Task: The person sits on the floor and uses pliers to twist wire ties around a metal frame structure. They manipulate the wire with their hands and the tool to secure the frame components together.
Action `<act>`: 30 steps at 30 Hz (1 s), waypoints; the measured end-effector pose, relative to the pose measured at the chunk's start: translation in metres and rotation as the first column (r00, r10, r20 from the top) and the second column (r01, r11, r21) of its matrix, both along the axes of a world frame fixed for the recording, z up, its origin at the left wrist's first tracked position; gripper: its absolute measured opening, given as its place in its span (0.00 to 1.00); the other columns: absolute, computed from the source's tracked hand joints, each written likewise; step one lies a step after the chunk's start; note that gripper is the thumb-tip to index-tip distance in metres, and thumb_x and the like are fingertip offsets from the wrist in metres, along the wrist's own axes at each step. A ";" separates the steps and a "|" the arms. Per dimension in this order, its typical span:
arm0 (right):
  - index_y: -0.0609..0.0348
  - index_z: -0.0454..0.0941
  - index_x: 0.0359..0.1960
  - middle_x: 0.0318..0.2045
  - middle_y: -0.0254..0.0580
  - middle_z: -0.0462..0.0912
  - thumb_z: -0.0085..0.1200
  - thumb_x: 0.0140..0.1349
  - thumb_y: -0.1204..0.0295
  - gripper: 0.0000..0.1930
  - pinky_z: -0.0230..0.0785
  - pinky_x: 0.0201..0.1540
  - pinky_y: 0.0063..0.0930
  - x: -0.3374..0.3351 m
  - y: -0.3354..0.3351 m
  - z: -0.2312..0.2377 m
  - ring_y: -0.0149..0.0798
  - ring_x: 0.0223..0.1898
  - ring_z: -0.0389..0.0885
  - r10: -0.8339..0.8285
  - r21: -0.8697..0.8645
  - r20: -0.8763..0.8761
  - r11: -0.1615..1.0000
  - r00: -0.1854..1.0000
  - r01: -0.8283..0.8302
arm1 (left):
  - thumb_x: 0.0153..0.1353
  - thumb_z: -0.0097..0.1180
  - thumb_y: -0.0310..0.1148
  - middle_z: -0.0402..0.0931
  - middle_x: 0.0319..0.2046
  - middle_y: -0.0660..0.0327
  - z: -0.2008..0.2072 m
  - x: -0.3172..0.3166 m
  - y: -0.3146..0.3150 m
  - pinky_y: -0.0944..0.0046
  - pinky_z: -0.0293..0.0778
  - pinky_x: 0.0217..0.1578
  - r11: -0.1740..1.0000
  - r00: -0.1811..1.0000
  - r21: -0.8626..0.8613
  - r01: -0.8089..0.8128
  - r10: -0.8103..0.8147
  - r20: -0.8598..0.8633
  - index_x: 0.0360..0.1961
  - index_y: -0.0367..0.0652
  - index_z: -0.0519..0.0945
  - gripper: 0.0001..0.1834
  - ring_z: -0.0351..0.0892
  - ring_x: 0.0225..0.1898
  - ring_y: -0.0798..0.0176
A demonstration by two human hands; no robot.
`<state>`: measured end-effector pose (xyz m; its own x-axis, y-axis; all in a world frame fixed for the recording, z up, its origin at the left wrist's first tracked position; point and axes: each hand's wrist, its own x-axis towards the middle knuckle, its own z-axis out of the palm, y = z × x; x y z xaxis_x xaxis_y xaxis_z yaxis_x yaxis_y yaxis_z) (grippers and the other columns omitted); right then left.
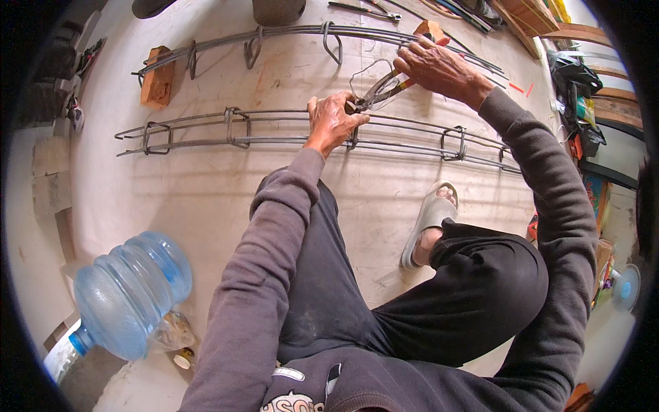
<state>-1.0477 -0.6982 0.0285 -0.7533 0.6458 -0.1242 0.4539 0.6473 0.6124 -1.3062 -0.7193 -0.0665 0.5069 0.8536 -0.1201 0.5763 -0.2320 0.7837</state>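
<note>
A rebar cage (274, 141) of long thin steel bars with several bent stirrups lies across the floor in front of me. My left hand (332, 120) is closed around its upper bar, beside a stirrup, with the fingertips near the pliers' jaws. Up and to the right, my right hand (443, 70) grips the handles of the pliers (382, 90), whose handles are spread apart. The jaws meet the cage just by my left fingers; exactly what they bite is hidden. A loop of thin wire (353, 74) rises next to the jaws.
Farther off, more rebar with hanging stirrups (332, 42) rests on a brick (158, 77) and another brick (430, 29). A dark bucket (278, 11) and another pliers-like tool (367, 9) lie beyond. A blue water jug (130, 295) is at lower left; boards (611, 72) line the right.
</note>
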 end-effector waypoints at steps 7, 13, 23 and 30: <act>0.58 0.72 0.41 0.27 0.38 0.77 0.53 0.64 0.61 0.14 0.79 0.35 0.30 -0.015 0.000 0.019 0.37 0.33 0.83 -0.054 -0.163 -0.051 0.986 0.997 0.045 | 0.43 0.67 0.49 0.83 0.33 0.56 -0.003 -0.007 0.000 0.51 0.47 0.63 0.998 0.998 -0.036 0.055 -0.056 -0.010 0.44 0.44 0.84 0.28 0.78 0.45 0.54; 0.59 0.79 0.35 0.25 0.43 0.82 0.59 0.58 0.71 0.06 0.79 0.30 0.35 -0.033 -0.015 0.035 0.40 0.29 0.85 -0.280 -0.371 -0.144 0.904 0.949 0.210 | 0.43 0.66 0.48 0.83 0.33 0.56 0.004 -0.009 0.002 0.53 0.49 0.60 0.994 0.996 -0.093 0.059 -0.065 -0.064 0.46 0.46 0.84 0.28 0.78 0.45 0.54; 0.60 0.81 0.35 0.18 0.40 0.78 0.49 0.66 0.69 0.10 0.73 0.18 0.32 -0.040 -0.017 0.038 0.36 0.19 0.81 -0.675 -0.735 0.200 0.376 0.710 0.564 | 0.43 0.65 0.47 0.84 0.36 0.57 -0.001 -0.005 -0.001 0.56 0.51 0.56 0.995 0.999 -0.099 0.023 -0.027 -0.039 0.43 0.48 0.85 0.25 0.79 0.44 0.55; 0.58 0.77 0.39 0.15 0.33 0.76 0.43 0.70 0.63 0.13 0.68 0.09 0.25 -0.055 -0.027 0.061 0.29 0.12 0.76 -0.881 -0.801 0.289 -0.008 0.374 0.599 | 0.47 0.69 0.41 0.71 0.46 0.51 0.003 0.001 -0.030 0.38 0.55 0.61 0.903 0.951 0.413 -0.115 0.220 -0.217 0.52 0.40 0.74 0.31 0.73 0.51 0.48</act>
